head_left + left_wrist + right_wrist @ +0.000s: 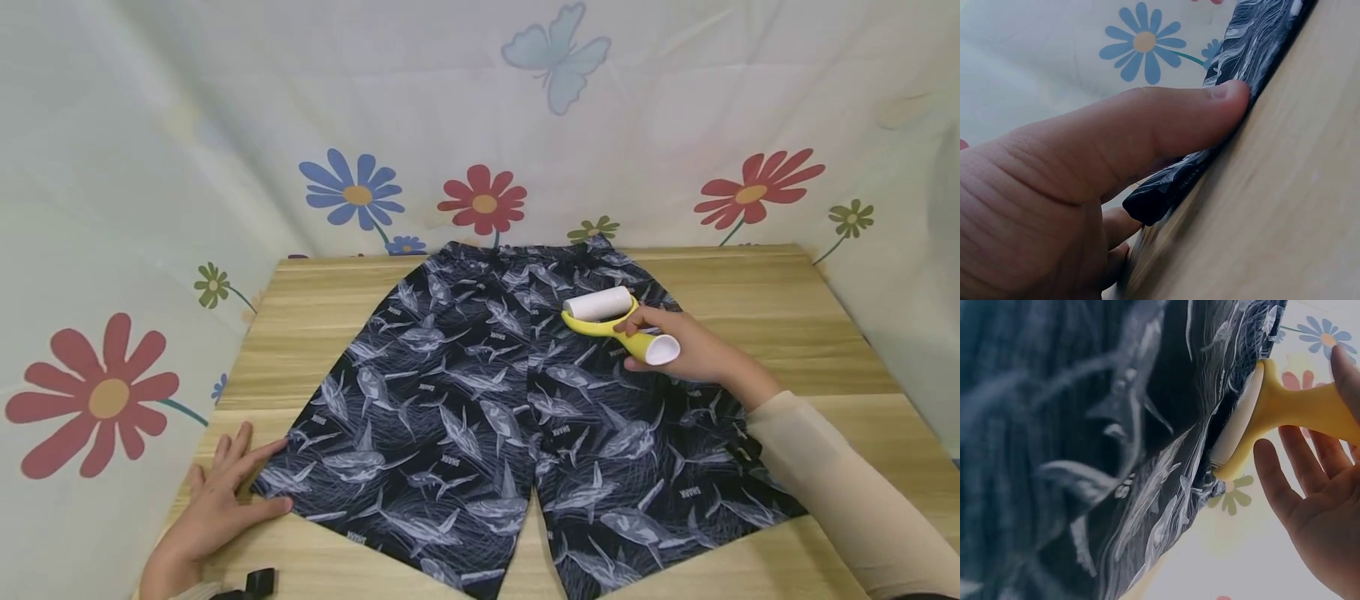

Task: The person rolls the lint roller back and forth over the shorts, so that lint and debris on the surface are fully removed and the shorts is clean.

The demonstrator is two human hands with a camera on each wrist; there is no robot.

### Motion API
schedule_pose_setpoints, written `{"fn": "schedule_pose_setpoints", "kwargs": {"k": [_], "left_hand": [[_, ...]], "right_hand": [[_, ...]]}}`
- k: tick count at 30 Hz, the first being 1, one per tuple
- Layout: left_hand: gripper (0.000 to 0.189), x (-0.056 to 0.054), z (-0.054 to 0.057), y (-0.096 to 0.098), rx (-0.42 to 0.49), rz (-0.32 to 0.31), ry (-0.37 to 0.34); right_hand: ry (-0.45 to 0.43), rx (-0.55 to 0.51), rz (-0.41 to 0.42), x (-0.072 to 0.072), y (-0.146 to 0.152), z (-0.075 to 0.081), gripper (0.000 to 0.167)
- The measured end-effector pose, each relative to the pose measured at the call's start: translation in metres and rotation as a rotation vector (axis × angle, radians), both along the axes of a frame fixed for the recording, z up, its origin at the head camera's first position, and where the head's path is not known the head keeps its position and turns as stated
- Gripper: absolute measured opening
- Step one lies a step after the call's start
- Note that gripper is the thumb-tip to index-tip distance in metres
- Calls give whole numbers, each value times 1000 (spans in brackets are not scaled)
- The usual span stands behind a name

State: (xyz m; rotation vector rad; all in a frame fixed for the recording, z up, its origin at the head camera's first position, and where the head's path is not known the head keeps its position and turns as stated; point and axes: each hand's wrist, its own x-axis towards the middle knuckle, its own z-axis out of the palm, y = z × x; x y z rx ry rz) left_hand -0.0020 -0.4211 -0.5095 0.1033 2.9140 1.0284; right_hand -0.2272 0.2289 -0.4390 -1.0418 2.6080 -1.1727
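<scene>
Dark shorts [450, 400] with a grey shark print lie spread flat, waistband at the back and legs toward the front. My right hand [678, 342] grips the yellow handle of a lint roller [600, 305], whose white roll is over the upper right part of the shorts. In the right wrist view the roll of the lint roller [1238, 422] meets the fabric. At the front left, my left hand [225, 492] rests by the hem corner, fingers spread and straight. Its thumb [1166, 119] touches the edge of the cloth in the left wrist view.
Under the shorts is a wood-grain table [315, 317]. A pale curtain [637, 150] printed with flowers and a butterfly hangs behind it and at both sides. A black strap piece [260, 582] shows near the left wrist.
</scene>
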Motion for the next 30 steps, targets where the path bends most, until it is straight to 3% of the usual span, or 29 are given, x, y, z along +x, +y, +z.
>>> {"fn": "schedule_pose_setpoints", "kwargs": {"k": [11, 21, 30], "left_hand": [[87, -1, -2, -1, -19, -7, -6], [87, -6, -2, -3, -1, -20, 8], [87, -6, -3, -4, 20, -28, 13]], "right_hand": [[-27, 16, 18, 45, 19, 13, 41], [-86, -25, 137, 90, 54, 29, 45], [-173, -110, 258, 114, 67, 38, 51]]}}
